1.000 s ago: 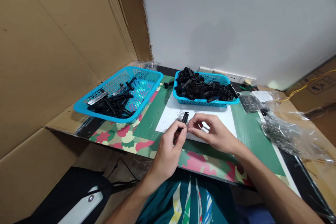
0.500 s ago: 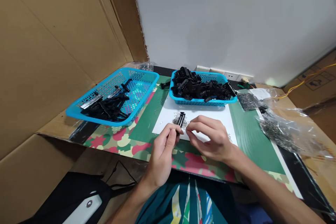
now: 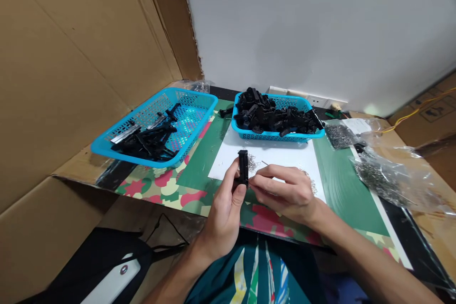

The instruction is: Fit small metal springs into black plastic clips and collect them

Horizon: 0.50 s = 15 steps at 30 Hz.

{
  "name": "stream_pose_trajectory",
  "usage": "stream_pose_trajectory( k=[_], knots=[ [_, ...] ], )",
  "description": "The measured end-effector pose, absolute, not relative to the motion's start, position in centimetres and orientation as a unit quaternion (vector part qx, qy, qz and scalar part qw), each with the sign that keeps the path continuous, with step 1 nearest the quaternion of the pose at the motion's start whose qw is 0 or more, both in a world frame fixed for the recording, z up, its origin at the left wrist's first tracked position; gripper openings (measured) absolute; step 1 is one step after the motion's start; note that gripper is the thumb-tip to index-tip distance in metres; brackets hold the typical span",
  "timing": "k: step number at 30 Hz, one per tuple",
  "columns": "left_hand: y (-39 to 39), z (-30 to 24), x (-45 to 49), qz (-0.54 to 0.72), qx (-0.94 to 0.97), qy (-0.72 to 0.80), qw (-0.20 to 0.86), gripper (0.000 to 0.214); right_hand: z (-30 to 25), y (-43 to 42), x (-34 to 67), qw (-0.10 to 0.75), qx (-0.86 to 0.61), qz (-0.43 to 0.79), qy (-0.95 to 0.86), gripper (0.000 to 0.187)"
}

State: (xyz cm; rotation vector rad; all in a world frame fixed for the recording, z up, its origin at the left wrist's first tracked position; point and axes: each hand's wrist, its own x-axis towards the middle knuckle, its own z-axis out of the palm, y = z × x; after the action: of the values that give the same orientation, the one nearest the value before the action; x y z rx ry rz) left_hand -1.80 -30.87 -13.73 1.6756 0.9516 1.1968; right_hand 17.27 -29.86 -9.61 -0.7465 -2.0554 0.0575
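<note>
Between the thumb and fingers of my left hand (image 3: 224, 204) stands a narrow black plastic part (image 3: 243, 167), held upright above the table's front edge. My right hand (image 3: 285, 190) is closed in a pinch, its fingertips against the lower end of that part. What the pinch holds is too small to make out. A thin metal rod (image 3: 264, 163) shows just above the right fingers; whether they grip it I cannot tell. Behind the hands, a pile of small metal pieces (image 3: 252, 163) lies on a white sheet (image 3: 224, 159).
A blue basket (image 3: 278, 137) heaped with black parts stands at the back. Another blue basket (image 3: 192, 140), to the left, holds fewer black parts. Plastic bags of small metal pieces (image 3: 377, 175) lie on the right. Cardboard (image 3: 89, 33) walls the left side.
The black part has turned more upright and shows a different face. My right hand has come in from slightly apart to touch its lower end. The thin rod has come into view.
</note>
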Motion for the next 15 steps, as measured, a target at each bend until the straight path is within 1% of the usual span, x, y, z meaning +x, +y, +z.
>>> stream_pose_trajectory(
  k=[3,9,15],
  knots=[
    [-30.82,-13.75,-1.88,0.473,0.682,0.388,0.401,0.052,-9.73,-29.88,17.41,0.447,-0.298,0.017,-0.844,0.011],
    [-30.87,-13.34,-1.89,0.46,0.709,0.387,0.368,0.051,-9.97,-29.88,17.62,0.445,-0.292,0.049,-0.845,0.012],
    [-30.57,-13.37,-2.04,0.445,0.72,0.38,0.374,0.052,-10.15,-29.73,17.5,0.449,-0.292,0.089,-0.84,0.014]
  ],
)
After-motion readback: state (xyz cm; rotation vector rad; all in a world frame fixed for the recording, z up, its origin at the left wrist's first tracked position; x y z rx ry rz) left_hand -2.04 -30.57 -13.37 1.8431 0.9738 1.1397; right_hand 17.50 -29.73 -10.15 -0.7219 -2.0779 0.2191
